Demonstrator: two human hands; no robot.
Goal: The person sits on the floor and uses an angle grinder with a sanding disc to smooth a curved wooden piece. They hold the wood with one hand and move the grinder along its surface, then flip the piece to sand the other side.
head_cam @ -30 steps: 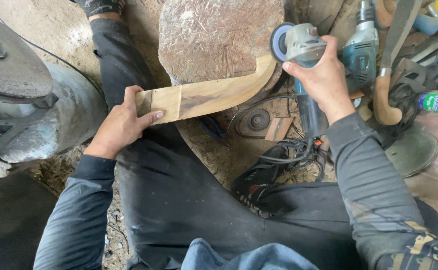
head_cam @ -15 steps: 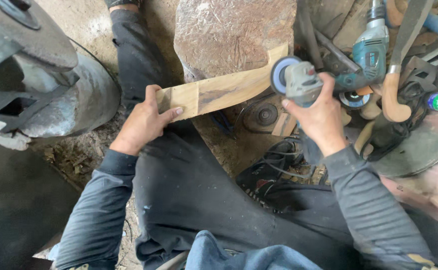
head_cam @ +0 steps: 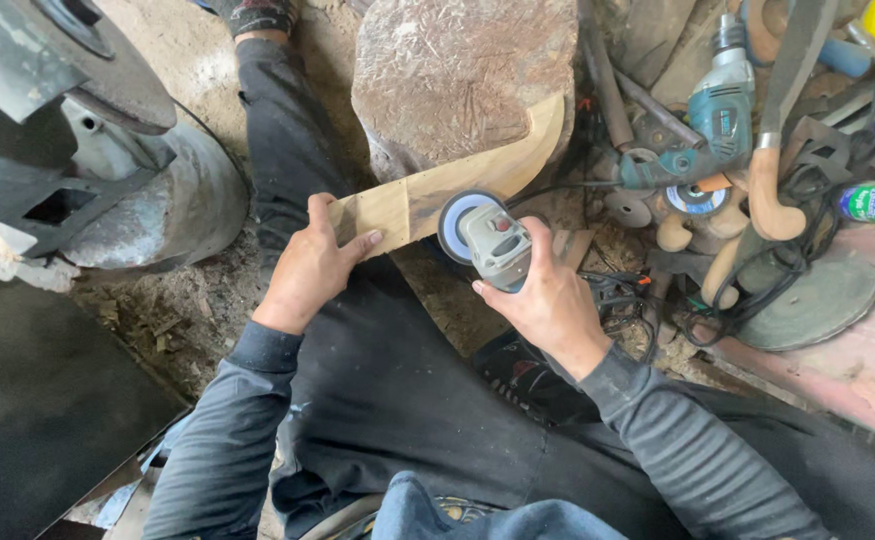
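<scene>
Left hand (head_cam: pixel 315 262): clamped on the near end of the curved wooden piece (head_cam: pixel 447 185), thumb on top.
Curved wooden piece: centre of the frame, resting across the stone block (head_cam: pixel 462 75).
Right hand (head_cam: pixel 547 300): closed around the angle grinder (head_cam: pixel 487 240), whose disc touches the wood's lower edge.
Upper right: teal drill (head_cam: pixel 717 110), wooden handles, cables.
Upper left: metal drum (head_cam: pixel 172 200).
</scene>
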